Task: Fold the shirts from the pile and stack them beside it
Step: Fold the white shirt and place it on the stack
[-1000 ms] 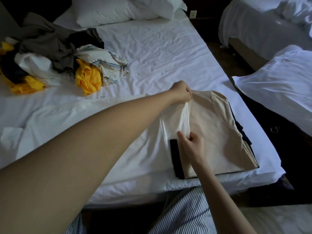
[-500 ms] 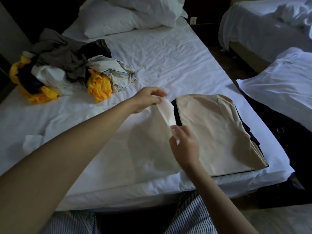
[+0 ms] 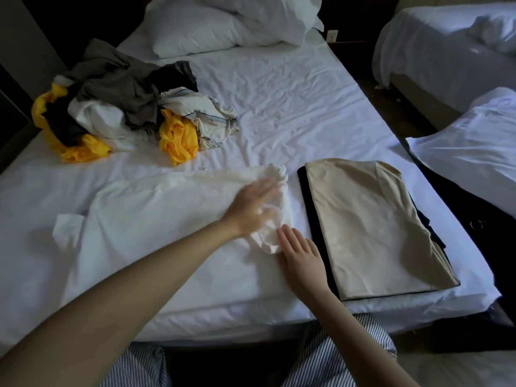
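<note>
White thin-fabric shirt [image 3: 167, 219], spread on the white-sheeted bed [image 3: 293, 107] just left of the folded stack. Its right edge, pinched and lifted by both hands half a second ago, now lies released and turned inward. Left hand [image 3: 252, 209]: blurred, fingers spread, on the bunched fold. Right hand [image 3: 303, 256]: flat, open, beside it, holding nothing. Folded beige shirt [image 3: 371, 224] tops the stack over a black folded garment [image 3: 305, 188]. Crumpled pile of grey, yellow and white shirts [image 3: 125, 113] lies behind. Judged: first side fold laid; smoothing and further folds pending.
</note>
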Motion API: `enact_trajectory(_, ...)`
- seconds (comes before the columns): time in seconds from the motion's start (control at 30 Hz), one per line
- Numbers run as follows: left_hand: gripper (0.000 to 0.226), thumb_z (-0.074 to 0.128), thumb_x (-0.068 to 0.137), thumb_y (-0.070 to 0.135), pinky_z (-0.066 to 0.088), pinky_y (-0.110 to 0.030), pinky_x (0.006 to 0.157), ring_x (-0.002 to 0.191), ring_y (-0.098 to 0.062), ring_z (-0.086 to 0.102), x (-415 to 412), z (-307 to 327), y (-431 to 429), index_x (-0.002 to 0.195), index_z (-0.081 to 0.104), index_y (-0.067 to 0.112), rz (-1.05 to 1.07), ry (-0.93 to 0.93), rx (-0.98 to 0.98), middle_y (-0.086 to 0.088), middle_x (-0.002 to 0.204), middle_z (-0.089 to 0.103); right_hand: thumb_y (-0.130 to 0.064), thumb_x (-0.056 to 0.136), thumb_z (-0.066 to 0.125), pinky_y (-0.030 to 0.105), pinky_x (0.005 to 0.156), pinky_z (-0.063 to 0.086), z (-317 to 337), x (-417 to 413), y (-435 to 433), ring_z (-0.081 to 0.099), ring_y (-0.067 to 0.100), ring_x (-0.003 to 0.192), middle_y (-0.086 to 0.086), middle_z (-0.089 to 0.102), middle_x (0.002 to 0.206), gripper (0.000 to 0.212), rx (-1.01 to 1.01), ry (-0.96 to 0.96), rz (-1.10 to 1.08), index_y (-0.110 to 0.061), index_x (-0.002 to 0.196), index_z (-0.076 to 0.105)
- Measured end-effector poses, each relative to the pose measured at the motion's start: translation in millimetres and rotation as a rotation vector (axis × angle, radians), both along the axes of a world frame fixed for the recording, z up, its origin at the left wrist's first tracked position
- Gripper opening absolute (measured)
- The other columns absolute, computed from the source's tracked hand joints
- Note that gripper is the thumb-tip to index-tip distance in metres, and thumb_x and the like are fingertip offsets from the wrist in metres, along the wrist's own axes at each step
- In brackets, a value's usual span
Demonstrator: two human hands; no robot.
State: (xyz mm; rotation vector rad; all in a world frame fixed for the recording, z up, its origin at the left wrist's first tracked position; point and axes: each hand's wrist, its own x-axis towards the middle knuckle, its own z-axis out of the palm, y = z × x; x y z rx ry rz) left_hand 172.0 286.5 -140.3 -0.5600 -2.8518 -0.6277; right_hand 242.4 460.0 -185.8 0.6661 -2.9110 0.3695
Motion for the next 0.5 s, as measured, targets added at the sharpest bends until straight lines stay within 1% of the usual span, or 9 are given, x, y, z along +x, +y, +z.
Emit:
enact_trajectory(0.03,0.062,0.029,0.088,0.043,0.018,-0.036,0.113,0.142,-0.023,0.028,5,-7,12,0.145,0.037,0.019,-0.093,-0.076,-0.139,-0.007,0.153,0.031,-0.028,0.083,0.039,0.034,0.090,0.049,-4,2,4,0.062,0.025,0.112,0.006,0.061,0.128,0.049,-0.024,-0.002,-0.034,-0.013,0.125,0.060)
enact_trajectory(0.1,0.062,0.010,0.092,0.052,-0.001,-0.037,0.116,0.147,-0.014,0.003,14,-28,23,0.151,0.010,0.033,-0.080,-0.258,-0.340,0.005,0.160,0.004,-0.020,0.080,0.039,0.032,0.096,0.036,-8,6,11,0.062,0.025,0.112,0.006,0.060,0.129,0.050,-0.063,0.014,-0.085,-0.015,0.126,0.059)
enact_trajectory(0.13,0.064,0.001,0.089,0.055,-0.004,-0.037,0.116,0.147,-0.011,-0.001,17,-36,25,0.151,0.002,0.036,-0.034,-0.272,-0.380,0.008,0.160,-0.002,-0.018,0.078,0.038,0.031,0.096,0.033,-9,9,15,0.063,0.026,0.110,0.006,0.061,0.127,0.052,-0.063,0.011,-0.091,-0.015,0.125,0.061)
enact_trajectory(0.17,0.066,-0.003,0.087,0.056,-0.005,-0.037,0.116,0.147,-0.010,-0.002,18,-39,26,0.150,-0.002,0.036,-0.009,-0.262,-0.399,0.010,0.160,-0.005,-0.016,0.076,0.038,0.032,0.095,0.032,-9,10,17,0.064,0.026,0.108,0.006,0.063,0.126,0.052,-0.056,0.010,-0.088,-0.014,0.121,0.064)
enact_trajectory(0.27,0.057,0.012,0.099,0.051,-0.005,-0.038,0.117,0.146,-0.008,-0.005,8,-31,19,0.150,-0.006,0.033,-0.023,-0.303,-0.435,0.010,0.159,-0.008,-0.022,0.075,0.040,0.037,0.093,0.032,-3,8,18,0.065,0.029,0.104,0.008,0.065,0.121,0.043,-0.044,0.043,-0.044,-0.011,0.104,0.070)
enact_trajectory(0.33,0.054,0.017,0.102,0.044,-0.004,-0.040,0.117,0.146,-0.008,-0.004,-3,-25,10,0.151,-0.004,0.031,0.051,-0.332,-0.389,0.010,0.159,-0.008,-0.030,0.074,0.041,0.041,0.097,0.030,7,5,15,0.062,0.032,0.110,0.011,0.063,0.123,0.044,-0.031,0.046,-0.011,-0.009,0.101,0.068)
enact_trajectory(0.4,0.054,0.018,0.102,0.043,-0.003,-0.042,0.118,0.146,-0.008,-0.005,-13,-23,2,0.151,-0.004,0.032,0.095,-0.365,-0.343,0.009,0.160,-0.007,-0.034,0.078,0.041,0.041,0.102,0.026,15,1,6,0.055,0.030,0.120,0.012,0.058,0.130,0.050,-0.012,0.041,0.026,-0.009,0.113,0.065)
enact_trajectory(0.47,0.055,0.020,0.102,0.042,-0.006,-0.042,0.117,0.147,-0.011,-0.007,-14,-25,3,0.150,-0.006,0.034,0.005,-0.319,-0.374,0.005,0.159,-0.010,-0.040,0.083,0.039,0.038,0.105,0.024,13,1,-6,0.051,0.025,0.126,0.010,0.054,0.136,0.057,0.026,-0.017,0.036,-0.011,0.127,0.059)
enact_trajectory(0.5,0.055,0.021,0.102,0.041,-0.007,-0.041,0.116,0.147,-0.012,-0.008,-14,-27,5,0.150,-0.005,0.035,-0.061,-0.274,-0.410,0.004,0.159,-0.010,-0.043,0.084,0.038,0.038,0.105,0.024,9,3,-11,0.051,0.026,0.125,0.010,0.053,0.136,0.059,0.054,-0.057,0.045,-0.010,0.129,0.057)
